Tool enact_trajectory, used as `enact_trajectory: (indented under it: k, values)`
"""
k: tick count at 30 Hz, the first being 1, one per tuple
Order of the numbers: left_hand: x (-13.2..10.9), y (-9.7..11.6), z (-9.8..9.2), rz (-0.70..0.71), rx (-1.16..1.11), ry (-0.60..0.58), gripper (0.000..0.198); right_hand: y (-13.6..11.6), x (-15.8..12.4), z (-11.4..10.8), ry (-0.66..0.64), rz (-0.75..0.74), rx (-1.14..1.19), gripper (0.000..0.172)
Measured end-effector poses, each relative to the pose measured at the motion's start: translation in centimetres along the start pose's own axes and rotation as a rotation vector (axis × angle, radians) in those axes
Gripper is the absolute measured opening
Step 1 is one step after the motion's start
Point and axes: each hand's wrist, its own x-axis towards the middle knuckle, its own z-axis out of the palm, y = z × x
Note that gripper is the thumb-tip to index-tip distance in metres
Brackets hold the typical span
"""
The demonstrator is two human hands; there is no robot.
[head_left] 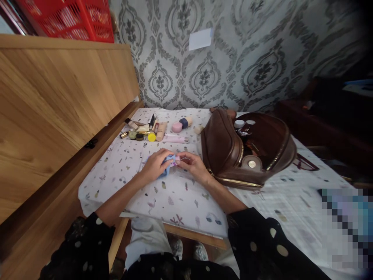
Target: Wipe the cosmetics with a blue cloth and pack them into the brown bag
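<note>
Over the patterned white tablecloth point(157, 202), my left hand point(154, 167) is closed around a light blue cloth point(166, 172). My right hand point(194, 166) pinches a small pink-and-purple item point(176, 160) that meets the cloth; my fingers partly hide it, so its kind is unclear. Just beyond my hands lie a pale pink tube point(176, 139), a pink jar point(176, 127) and a dark-capped bottle point(185, 122). Several cosmetics cluster to the left of these, among them a beige tube point(161, 132) and a yellow-lidded container point(151, 136).
An unzipped brown leather bag point(218, 146) stands right of my hands, with a white-lidded jar point(239, 123) inside. Glasses point(307, 164) lie behind it. A wooden panel point(72, 85) borders the left, below a red basket point(84, 19). The patterned wall point(163, 58) is behind.
</note>
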Motion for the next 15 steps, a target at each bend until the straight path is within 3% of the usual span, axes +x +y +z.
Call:
enact_trajectory:
  k: [9,15]
  values:
    - [-2.7,-4.0,-2.0,-0.146,-0.024,-0.067,0.021,-0.1,0.0,-0.1,0.015,0.006,-0.030,0.046]
    - [-2.6,-4.0,-1.7,-0.158,-0.114,0.071,0.020,-0.1,0.0,-0.1,0.046,0.040,0.037,0.049]
